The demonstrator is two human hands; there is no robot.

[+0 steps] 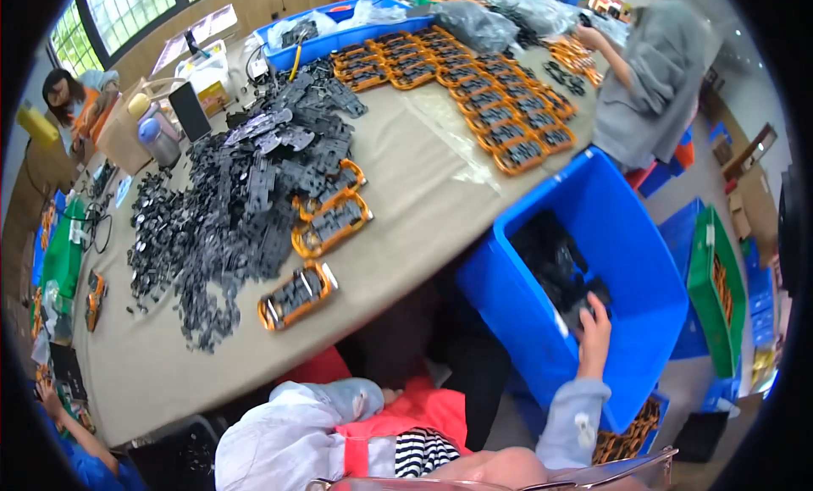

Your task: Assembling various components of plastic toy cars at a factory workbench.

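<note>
My right hand (595, 334) reaches down into a large blue plastic bin (627, 228) on the right, fingers curled round a black plastic part (578, 311). More black parts (546, 249) lie in the bin beyond it. My left hand (392, 395) rests low by my lap, against a red apron (423, 415); most of it is hidden, so its fingers do not show. On the table's near edge sits an orange toy car body (296, 296) with black parts inside. Close behind it lies a second orange car body (333, 225), beside the heap of black parts.
A big heap of black plastic pieces (246, 186) spreads over the table (406, 186). Rows of orange car bodies (495, 101) stand at the far side. A person in grey (656, 76) works at the far right. Bottles (158, 142) and a phone (189, 111) stand left.
</note>
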